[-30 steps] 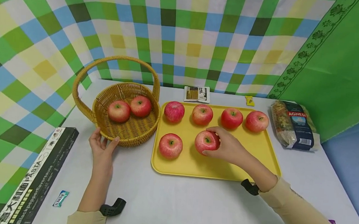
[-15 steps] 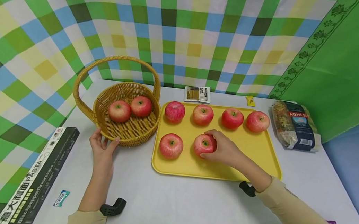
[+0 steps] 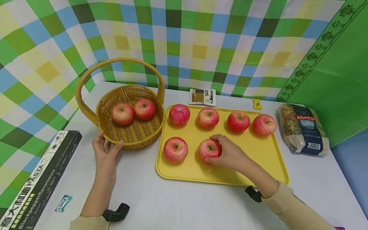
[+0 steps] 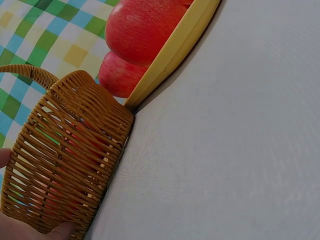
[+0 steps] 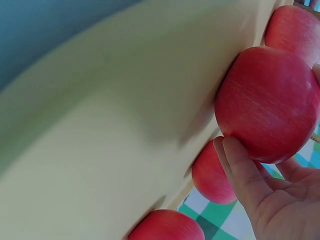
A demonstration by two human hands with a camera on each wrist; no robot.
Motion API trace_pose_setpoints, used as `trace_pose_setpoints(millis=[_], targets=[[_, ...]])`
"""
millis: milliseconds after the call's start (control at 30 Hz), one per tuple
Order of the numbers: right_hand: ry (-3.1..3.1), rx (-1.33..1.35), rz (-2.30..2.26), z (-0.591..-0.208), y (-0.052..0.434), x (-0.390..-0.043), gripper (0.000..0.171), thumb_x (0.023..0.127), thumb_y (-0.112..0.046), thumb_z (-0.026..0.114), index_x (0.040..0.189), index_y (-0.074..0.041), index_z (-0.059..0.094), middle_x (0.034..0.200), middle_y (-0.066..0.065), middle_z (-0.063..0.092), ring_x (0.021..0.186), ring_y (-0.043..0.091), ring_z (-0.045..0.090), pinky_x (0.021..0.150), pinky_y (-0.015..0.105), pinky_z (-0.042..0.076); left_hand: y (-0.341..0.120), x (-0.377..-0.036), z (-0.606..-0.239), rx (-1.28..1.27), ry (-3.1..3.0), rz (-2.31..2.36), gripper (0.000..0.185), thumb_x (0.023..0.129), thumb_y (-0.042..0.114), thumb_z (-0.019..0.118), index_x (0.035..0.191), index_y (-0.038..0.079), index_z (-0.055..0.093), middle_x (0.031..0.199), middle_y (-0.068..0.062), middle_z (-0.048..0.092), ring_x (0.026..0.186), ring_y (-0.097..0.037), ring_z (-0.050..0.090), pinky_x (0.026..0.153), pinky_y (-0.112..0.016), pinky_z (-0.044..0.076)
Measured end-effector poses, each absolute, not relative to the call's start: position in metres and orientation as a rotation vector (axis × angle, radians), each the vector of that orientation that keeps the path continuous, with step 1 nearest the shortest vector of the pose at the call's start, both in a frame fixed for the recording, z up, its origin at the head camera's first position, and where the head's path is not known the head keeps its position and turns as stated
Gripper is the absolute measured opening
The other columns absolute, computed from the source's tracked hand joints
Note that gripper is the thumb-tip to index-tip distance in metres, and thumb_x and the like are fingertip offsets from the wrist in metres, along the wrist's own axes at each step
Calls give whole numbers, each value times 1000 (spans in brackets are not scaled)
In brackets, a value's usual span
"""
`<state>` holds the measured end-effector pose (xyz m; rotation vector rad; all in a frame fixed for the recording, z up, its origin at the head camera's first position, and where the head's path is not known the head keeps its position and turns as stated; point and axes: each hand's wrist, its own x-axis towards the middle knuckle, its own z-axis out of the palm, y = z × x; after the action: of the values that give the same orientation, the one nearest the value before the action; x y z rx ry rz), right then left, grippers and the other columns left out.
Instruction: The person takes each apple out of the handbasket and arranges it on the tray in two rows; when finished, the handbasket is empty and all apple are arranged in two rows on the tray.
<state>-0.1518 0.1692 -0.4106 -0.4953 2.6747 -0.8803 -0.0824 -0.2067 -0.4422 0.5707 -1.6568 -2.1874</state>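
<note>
On the yellow tray (image 3: 250, 173), my right hand (image 3: 232, 154) grips a red apple (image 3: 208, 151) at the front row, thumb on the near side and fingers on the far side. In the right wrist view this apple (image 5: 265, 102) sits low at the tray surface. Left of it lies another apple (image 3: 175, 150); several more, such as the far-right apple (image 3: 264, 125), line the back. My left hand (image 3: 105, 154) rests spread fingers and thumb against the outside of the wicker basket (image 3: 137, 140). Inside are two apples, including the left apple (image 3: 122, 114).
The basket stands against the tray's left edge, its tall handle (image 3: 123, 59) upright. A pasta box (image 3: 43, 180) lies at left and a pasta bag (image 3: 303, 128) at right. Small packets lie around, among them a white sachet (image 3: 202, 96) and a blue wrapper (image 3: 64, 203).
My right hand has lowered the apple slightly toward the near side of the tray, then stayed nearly still. The left hand and basket have not moved.
</note>
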Motion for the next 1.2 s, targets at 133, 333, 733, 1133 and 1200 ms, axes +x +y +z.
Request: trace_pose_setpoints(millis=[133,333,733,1133,1200], targets=[[2675,-504,-846,-408,169,-152,80,71,-45,83,133,-10,47,123,7,55,110,25,52,90,45,52,-206,-83,-442,585,-1659,-2184,72,91,2,65,143,21,19,157,3,10,143,-21,17,108,-26,35],[2686,-514,-825,-392,170,-158,84,75,-49,78,140,-9,43,133,12,50,115,31,50,89,47,52,-207,-83,-443,575,-1661,-2179,72,91,2,65,143,22,19,157,3,11,143,-21,18,107,-26,36],[2740,-627,-1062,-341,129,-184,85,78,-46,78,146,-15,38,144,6,43,121,28,48,93,47,50,-208,-83,-444,569,-1667,-2174,72,91,3,65,143,23,19,156,4,11,143,-20,17,107,-27,36],[2647,-848,-1004,-317,35,-216,82,81,-46,74,147,-16,37,141,6,46,118,23,51,94,36,47,-206,-84,-442,591,-1680,-2172,73,91,3,65,144,22,19,156,3,11,142,-19,17,108,-27,36],[2652,-872,-963,-318,20,-221,82,81,-47,73,148,-15,37,142,8,46,118,22,51,95,37,47,-206,-83,-442,596,-1683,-2170,72,91,3,64,144,22,19,156,4,11,142,-19,17,107,-26,36]])
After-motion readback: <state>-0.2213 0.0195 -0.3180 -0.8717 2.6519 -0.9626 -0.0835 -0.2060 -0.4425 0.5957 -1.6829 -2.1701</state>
